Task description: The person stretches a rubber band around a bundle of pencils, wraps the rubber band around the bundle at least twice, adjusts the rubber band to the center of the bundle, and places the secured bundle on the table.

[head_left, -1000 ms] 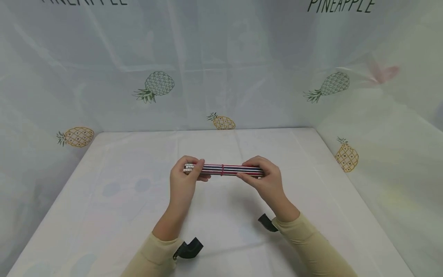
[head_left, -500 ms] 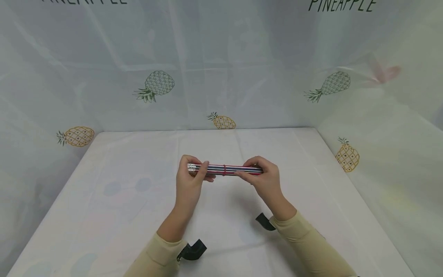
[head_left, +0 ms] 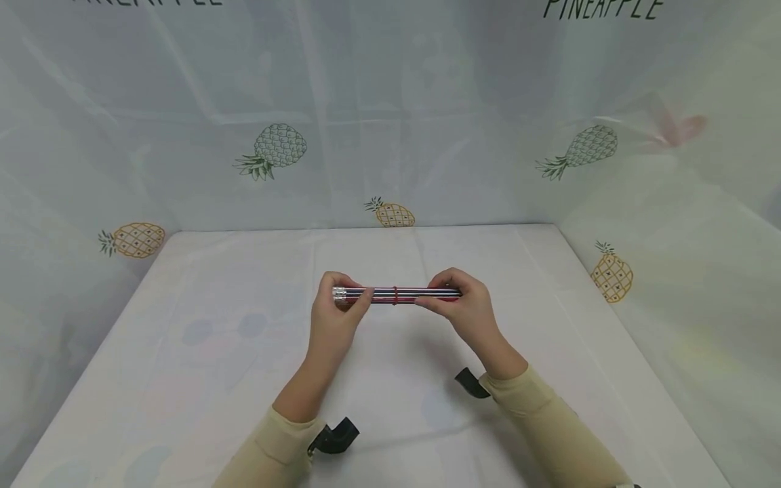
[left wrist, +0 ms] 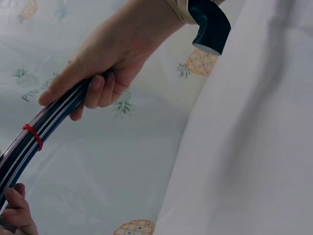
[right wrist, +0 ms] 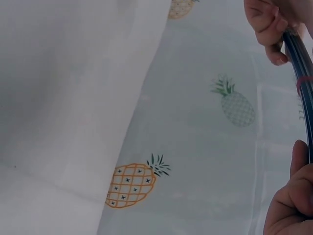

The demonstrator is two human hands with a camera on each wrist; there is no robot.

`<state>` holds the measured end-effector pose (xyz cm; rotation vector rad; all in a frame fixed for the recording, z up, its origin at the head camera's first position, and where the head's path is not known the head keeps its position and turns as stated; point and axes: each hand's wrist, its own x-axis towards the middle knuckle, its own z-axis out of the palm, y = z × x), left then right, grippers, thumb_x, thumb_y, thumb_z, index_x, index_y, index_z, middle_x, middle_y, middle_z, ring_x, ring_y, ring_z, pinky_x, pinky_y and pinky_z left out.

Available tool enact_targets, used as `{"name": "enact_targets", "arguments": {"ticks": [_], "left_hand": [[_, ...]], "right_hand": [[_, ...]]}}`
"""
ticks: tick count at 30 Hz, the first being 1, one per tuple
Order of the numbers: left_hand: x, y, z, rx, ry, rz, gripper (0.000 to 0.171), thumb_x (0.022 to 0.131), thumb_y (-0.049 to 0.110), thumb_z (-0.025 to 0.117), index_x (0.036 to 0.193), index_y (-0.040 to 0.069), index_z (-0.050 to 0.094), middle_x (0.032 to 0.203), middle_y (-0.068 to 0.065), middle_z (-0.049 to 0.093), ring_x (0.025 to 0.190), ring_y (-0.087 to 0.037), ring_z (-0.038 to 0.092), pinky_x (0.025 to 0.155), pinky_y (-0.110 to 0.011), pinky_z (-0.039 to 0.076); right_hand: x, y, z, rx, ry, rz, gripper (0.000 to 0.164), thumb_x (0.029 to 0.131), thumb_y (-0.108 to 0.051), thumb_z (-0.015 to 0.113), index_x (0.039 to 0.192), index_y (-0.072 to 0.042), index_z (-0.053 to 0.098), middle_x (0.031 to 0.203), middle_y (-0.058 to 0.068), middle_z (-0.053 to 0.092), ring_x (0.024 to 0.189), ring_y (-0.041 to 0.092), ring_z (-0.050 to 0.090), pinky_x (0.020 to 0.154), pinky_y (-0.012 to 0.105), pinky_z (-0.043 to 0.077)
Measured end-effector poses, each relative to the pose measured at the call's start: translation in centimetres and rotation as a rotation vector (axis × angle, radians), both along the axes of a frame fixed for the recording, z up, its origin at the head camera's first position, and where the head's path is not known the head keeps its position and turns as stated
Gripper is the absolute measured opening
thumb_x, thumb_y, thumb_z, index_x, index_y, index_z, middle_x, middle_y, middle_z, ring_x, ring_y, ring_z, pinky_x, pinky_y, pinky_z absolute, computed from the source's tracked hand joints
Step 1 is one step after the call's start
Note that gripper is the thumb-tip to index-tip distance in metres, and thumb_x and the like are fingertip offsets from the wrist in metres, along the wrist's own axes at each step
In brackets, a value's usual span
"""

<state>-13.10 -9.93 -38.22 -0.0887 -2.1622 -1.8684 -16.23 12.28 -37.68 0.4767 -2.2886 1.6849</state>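
Note:
A bundle of striped pencils (head_left: 384, 295) is held level above the table, dark blue, red and silver, with a red band (head_left: 395, 295) round its middle. The left hand (head_left: 329, 318) grips its left part, thumb across the near side; silvery ends (head_left: 339, 295) show beside the thumb. At the other end the right hand (head_left: 470, 308) pinches the bundle between thumb and fingers, hiding the tips. From the left wrist, the right hand (left wrist: 112, 63) appears above the left hand (left wrist: 19, 213). From the right wrist, the bundle (right wrist: 302, 68) spans the left hand (right wrist: 269, 24) and right hand (right wrist: 293, 205).
A white-covered table (head_left: 213, 325) lies beneath the hands. Pale curtains (head_left: 427, 156) printed with pineapples stand behind it and along both sides. A black curved mount (head_left: 334, 436) sits at the left cuff, and a similar black mount (head_left: 472, 383) at the right cuff.
The left hand has shifted slightly right, nearer the right hand. The bundle sits slightly higher, and its silvery left ends now line up more evenly. Both hands keep holding it.

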Motion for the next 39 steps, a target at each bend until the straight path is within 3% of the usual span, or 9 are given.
{"name": "enact_targets", "arguments": {"ticks": [2, 8, 13, 20, 27, 33, 39], "left_hand": [[-0.3, -0.4, -0.1, -0.017, -0.030, 0.008, 0.032, 0.086, 0.019, 0.076, 0.104, 0.011, 0.051, 0.093, -0.006, 0.063, 0.069, -0.021, 0.061, 0.059, -0.026, 0.049], [-1.1, -1.8, -0.4, 0.001, -0.103, 0.053, 0.034, 0.081, 0.017, 0.082, 0.104, 0.009, 0.058, 0.094, -0.010, 0.063, 0.077, -0.022, 0.061, 0.062, -0.025, 0.049], [-1.8, -3.0, -1.0, 0.014, -0.153, 0.080, 0.036, 0.081, 0.016, 0.082, 0.108, 0.007, 0.060, 0.097, -0.010, 0.062, 0.081, -0.021, 0.059, 0.064, -0.022, 0.048], [-2.9, -4.3, -1.5, 0.008, -0.199, 0.061, 0.037, 0.081, 0.017, 0.082, 0.111, 0.009, 0.063, 0.102, -0.007, 0.062, 0.081, -0.018, 0.057, 0.063, -0.021, 0.048], [-4.4, -5.2, -2.1, -0.149, -0.247, -0.003, 0.036, 0.082, 0.013, 0.080, 0.116, 0.010, 0.066, 0.105, -0.006, 0.061, 0.077, -0.018, 0.054, 0.059, -0.024, 0.045], [-5.8, -5.8, -3.3, -0.344, -0.291, -0.062, 0.040, 0.082, 0.013, 0.080, 0.120, 0.012, 0.068, 0.105, -0.007, 0.063, 0.075, -0.020, 0.048, 0.059, -0.027, 0.044], [-7.2, -6.4, -4.7, -0.519, -0.297, -0.153, 0.033, 0.081, 0.017, 0.081, 0.113, 0.015, 0.073, 0.117, -0.005, 0.066, 0.098, -0.025, 0.054, 0.080, -0.038, 0.047]], "right_hand": [[-0.3, 0.1, 0.0, 0.012, -0.003, 0.036, 0.031, 0.067, -0.009, 0.090, 0.086, -0.005, 0.066, 0.079, 0.011, 0.065, 0.063, 0.018, 0.056, 0.053, 0.022, 0.047], [-1.4, 0.4, 0.0, 0.046, -0.097, 0.122, 0.037, 0.070, -0.008, 0.088, 0.098, -0.004, 0.063, 0.090, 0.018, 0.064, 0.071, 0.020, 0.059, 0.057, 0.021, 0.048], [-2.3, 0.4, -0.5, 0.021, -0.142, 0.140, 0.036, 0.073, 0.000, 0.085, 0.102, -0.001, 0.063, 0.098, 0.018, 0.064, 0.081, 0.023, 0.060, 0.067, 0.020, 0.051], [-3.6, 0.3, -1.4, 0.017, -0.208, 0.131, 0.032, 0.075, 0.001, 0.083, 0.101, -0.001, 0.066, 0.097, 0.020, 0.066, 0.079, 0.018, 0.064, 0.068, 0.021, 0.054], [-5.8, 0.5, -2.4, 0.118, -0.347, 0.110, 0.031, 0.077, -0.005, 0.083, 0.105, -0.001, 0.068, 0.105, 0.019, 0.065, 0.087, 0.019, 0.062, 0.071, 0.022, 0.052], [-7.5, 1.0, -3.7, 0.195, -0.388, 0.189, 0.030, 0.077, -0.001, 0.081, 0.106, -0.004, 0.070, 0.103, 0.014, 0.069, 0.095, 0.021, 0.063, 0.078, 0.029, 0.048], [-8.8, 1.6, -4.9, 0.273, -0.393, 0.244, 0.027, 0.076, 0.001, 0.081, 0.100, -0.005, 0.071, 0.099, 0.008, 0.069, 0.090, 0.019, 0.063, 0.072, 0.028, 0.049]]}}
